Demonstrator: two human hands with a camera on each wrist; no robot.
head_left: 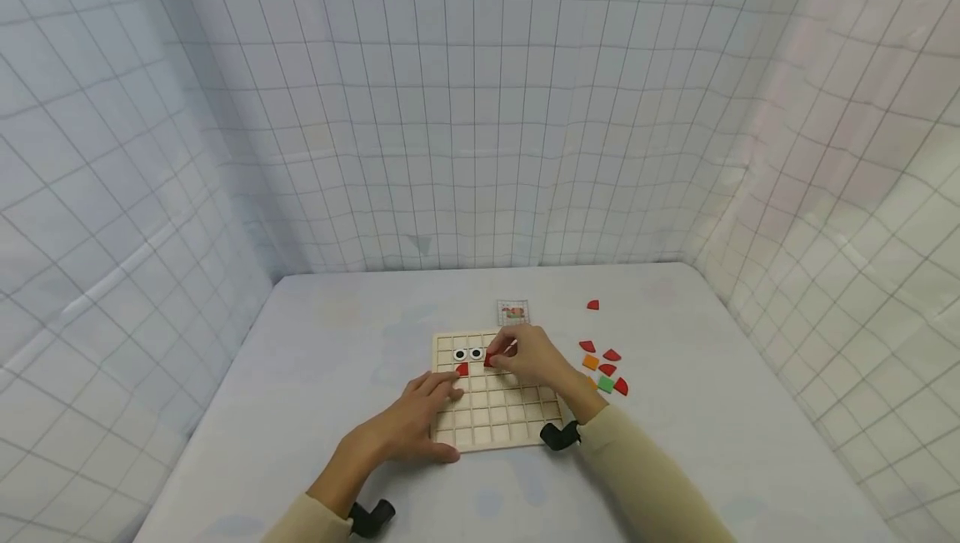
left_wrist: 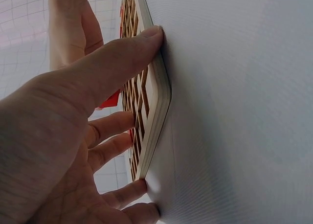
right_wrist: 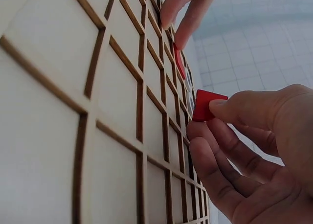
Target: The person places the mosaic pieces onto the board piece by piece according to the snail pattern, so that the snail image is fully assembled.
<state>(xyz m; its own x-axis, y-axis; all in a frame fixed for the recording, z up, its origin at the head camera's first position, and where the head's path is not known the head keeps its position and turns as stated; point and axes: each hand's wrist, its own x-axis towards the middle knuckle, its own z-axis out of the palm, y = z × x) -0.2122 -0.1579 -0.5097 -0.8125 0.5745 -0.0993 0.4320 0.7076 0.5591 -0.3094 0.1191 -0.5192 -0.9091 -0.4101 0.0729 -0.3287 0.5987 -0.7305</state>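
A wooden grid board (head_left: 495,418) lies on the table. In its upper cells sit two white eye tiles (head_left: 460,355) with black pupils, and a red quarter-round tile (head_left: 462,369) below the left one. The right hand (head_left: 528,356) pinches another red tile (right_wrist: 205,104) between thumb and fingers, just above the board beside the right eye tile. The left hand (head_left: 415,416) rests at the board's left side, fingers extended. In the left wrist view its thumb (left_wrist: 142,40) touches the board's edge and two fingertips lie over the grid.
Behind the board lies a small picture card (head_left: 513,312). Several loose tiles lie to the right: red ones (head_left: 612,355), an orange square (head_left: 591,362) and a green square (head_left: 606,384). A single red tile (head_left: 593,305) lies farther back. White gridded curtains (head_left: 480,110) enclose the table.
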